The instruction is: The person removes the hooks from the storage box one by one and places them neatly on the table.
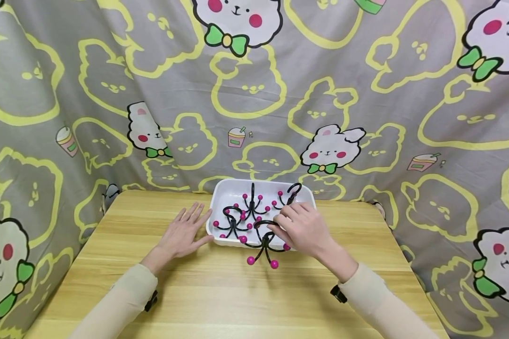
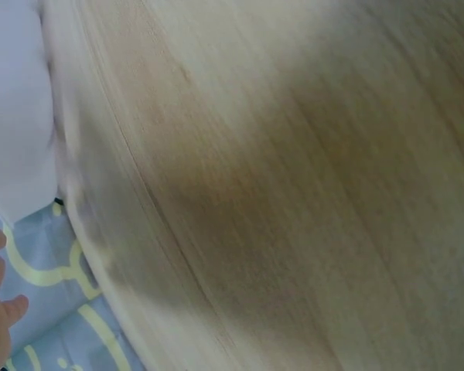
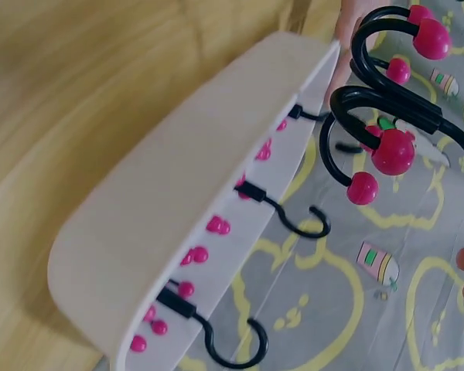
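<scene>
My right hand (image 1: pixel 303 228) pinches the curved top of a black claw-shaped hook (image 1: pixel 265 242) whose prongs end in pink balls. This hook hangs over the front rim of a white tray (image 1: pixel 229 192). In the right wrist view, the held hook's prongs (image 3: pixel 406 108) stand apart from the tray wall (image 3: pixel 162 178). Three similar hooks lie inside the tray: one at the left (image 1: pixel 233 223), one at the middle back (image 1: pixel 252 205) and one at the right (image 1: pixel 289 200). Fingers spread, my left hand (image 1: pixel 180 233) lies beside the tray's left side, thumb at its rim.
The tray stands near the back edge of a wooden table (image 1: pixel 246 301). Behind the table hangs a grey patterned curtain (image 1: pixel 263 127), which also runs along both sides. Dark wrist cameras sit at both cuffs.
</scene>
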`<move>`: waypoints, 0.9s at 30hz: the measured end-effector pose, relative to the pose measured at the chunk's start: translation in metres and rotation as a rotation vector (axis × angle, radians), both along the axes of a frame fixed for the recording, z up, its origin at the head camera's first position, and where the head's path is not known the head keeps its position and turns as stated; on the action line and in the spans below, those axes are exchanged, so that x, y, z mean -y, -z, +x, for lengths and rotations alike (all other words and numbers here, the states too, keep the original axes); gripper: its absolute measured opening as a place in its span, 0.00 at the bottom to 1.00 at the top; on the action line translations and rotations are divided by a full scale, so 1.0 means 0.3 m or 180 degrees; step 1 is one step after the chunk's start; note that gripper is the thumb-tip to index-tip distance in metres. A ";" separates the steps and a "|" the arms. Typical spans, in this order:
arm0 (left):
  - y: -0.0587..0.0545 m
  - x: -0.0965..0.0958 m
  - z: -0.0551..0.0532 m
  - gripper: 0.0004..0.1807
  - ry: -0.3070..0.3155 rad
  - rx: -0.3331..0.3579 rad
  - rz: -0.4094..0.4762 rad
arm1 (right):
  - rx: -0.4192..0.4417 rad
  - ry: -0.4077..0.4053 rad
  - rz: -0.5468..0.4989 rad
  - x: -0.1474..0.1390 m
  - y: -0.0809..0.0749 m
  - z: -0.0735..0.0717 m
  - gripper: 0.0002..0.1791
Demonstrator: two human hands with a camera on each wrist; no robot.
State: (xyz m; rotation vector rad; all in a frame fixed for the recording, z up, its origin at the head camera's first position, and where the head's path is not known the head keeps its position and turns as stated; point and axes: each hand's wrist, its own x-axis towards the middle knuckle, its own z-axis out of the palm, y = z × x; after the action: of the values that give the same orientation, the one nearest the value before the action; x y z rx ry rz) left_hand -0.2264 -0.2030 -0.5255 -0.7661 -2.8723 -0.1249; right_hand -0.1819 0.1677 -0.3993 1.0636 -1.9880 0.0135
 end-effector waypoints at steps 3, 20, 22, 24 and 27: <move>-0.001 -0.001 0.001 0.48 -0.0001 -0.0013 0.0006 | 0.0007 -0.0078 -0.0013 0.033 0.014 0.021 0.26; 0.007 0.005 0.002 0.47 0.0002 -0.0012 0.0068 | 0.0033 -0.0333 0.0089 0.226 0.179 0.092 0.17; 0.008 0.007 0.002 0.47 -0.0002 -0.0012 0.0069 | 0.0030 -0.0344 0.0110 0.251 0.195 0.095 0.18; 0.008 0.008 0.001 0.46 -0.0003 -0.0018 0.0070 | 0.0043 -0.0353 0.0100 0.276 0.207 0.100 0.18; 0.009 0.008 -0.001 0.46 -0.0008 -0.0021 0.0074 | 0.0056 -0.0354 0.0088 0.316 0.218 0.108 0.18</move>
State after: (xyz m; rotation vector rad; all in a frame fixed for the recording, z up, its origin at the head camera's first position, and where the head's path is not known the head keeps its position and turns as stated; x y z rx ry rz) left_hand -0.2266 -0.2053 -0.5280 -0.7570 -2.8604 -0.1547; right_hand -0.1495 0.0728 -0.4645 1.1946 -1.9474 0.0552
